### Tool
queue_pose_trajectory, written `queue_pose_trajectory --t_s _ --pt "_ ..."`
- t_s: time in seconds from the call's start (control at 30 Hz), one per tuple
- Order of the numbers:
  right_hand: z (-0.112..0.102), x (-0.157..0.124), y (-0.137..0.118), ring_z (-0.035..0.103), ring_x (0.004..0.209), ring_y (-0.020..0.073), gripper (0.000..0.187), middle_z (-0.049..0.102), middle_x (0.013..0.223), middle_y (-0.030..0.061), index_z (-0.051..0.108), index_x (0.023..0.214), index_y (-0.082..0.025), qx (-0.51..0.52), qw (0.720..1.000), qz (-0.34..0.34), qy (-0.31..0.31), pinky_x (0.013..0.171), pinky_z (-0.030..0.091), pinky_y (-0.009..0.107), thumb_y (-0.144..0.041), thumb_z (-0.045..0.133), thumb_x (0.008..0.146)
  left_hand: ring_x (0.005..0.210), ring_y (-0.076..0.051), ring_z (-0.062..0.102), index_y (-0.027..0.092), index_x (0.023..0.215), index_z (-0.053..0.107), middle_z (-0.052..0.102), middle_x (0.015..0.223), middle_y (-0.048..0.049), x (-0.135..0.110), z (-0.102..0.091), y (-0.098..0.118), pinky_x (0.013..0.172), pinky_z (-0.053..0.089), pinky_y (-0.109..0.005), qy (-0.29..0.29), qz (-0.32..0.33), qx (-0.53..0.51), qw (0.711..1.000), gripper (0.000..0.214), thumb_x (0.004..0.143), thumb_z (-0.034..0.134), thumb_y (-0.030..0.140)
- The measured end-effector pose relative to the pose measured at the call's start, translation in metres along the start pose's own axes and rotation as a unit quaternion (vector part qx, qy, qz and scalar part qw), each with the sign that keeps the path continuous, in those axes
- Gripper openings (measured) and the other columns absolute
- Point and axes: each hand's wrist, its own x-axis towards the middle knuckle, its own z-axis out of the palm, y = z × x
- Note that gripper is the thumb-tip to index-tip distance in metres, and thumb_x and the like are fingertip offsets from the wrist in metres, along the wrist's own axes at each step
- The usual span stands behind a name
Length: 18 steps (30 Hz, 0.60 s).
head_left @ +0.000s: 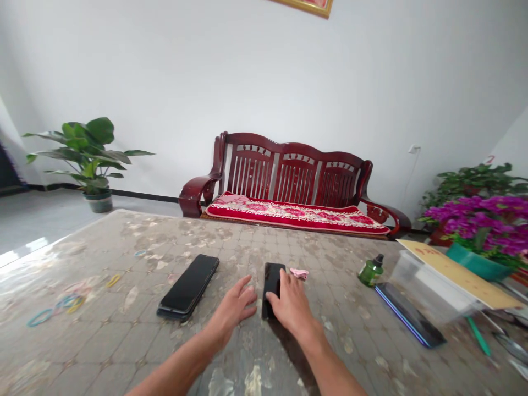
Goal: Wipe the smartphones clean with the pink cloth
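Note:
A black smartphone (272,283) lies screen up on the patterned tablecloth in front of me. My right hand (295,305) is over its right side, with the thumb near the left edge and the fingers along the right edge. Just left of that phone, my left hand (235,308) hovers or rests with its fingers apart, holding nothing. Farther left sits a dark stack (190,289) that looks like phones laid one on another, with a black screen on top. A small pink cloth-like piece (299,273) lies just beyond my right hand.
At right are a green pump bottle (371,270), another phone (408,316), a clear plastic box (429,289) with a yellow board on top, and purple flowers (482,223). Coloured bands (41,317) lie at left. A wooden bench (295,176) stands behind the table.

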Motion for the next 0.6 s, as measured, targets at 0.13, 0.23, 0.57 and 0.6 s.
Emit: queue_pose_trajectory --t_s 0.13,0.23,0.57,0.6 --pt "-0.002 -0.003 -0.016 0.044 0.13 0.0377 0.081 0.047 0.145 0.0209 0.039 0.148 -0.009 0.009 0.999 0.021 -0.036 0.105 0.037 0.046 -0.039 0.064 0.077 0.108 -0.023 0.065 0.018 0.142 0.04 0.061 0.128 -0.0171 -0.003 0.009 0.021 0.081 0.057 -0.032 -0.013 -0.069 -0.031 0.997 0.056 0.09 0.063 0.02" --pt "-0.001 -0.007 -0.022 0.041 0.132 0.0394 0.086 0.041 0.15 0.0204 0.035 0.15 -0.012 0.016 0.998 0.037 -0.047 0.103 0.036 0.05 -0.04 0.065 0.075 0.087 -0.018 0.069 0.018 0.138 0.04 0.067 0.11 -0.0112 0.002 0.013 0.033 0.069 0.057 -0.029 -0.006 -0.095 -0.01 0.995 0.055 0.089 0.063 0.016" --pt "0.004 -0.014 -0.019 0.045 0.128 0.038 0.09 0.044 0.146 0.0181 0.035 0.148 -0.019 0.073 0.996 0.028 -0.033 0.1 0.038 0.053 -0.02 0.064 0.063 0.046 -0.013 0.063 0.016 0.082 0.056 0.062 0.063 -0.0006 0.034 0.013 0.039 0.04 0.047 -0.017 -0.014 -0.125 0.057 0.99 0.018 0.08 0.072 0.024" --pt "0.004 -0.014 -0.017 0.045 0.128 0.0377 0.091 0.045 0.144 0.0174 0.035 0.147 -0.02 0.088 0.995 0.023 -0.034 0.101 0.038 0.052 -0.019 0.065 0.061 0.044 -0.013 0.062 0.015 0.079 0.055 0.061 0.061 -0.001 0.035 0.013 0.037 0.039 0.046 -0.017 -0.016 -0.121 0.064 0.991 0.018 0.08 0.071 0.024"
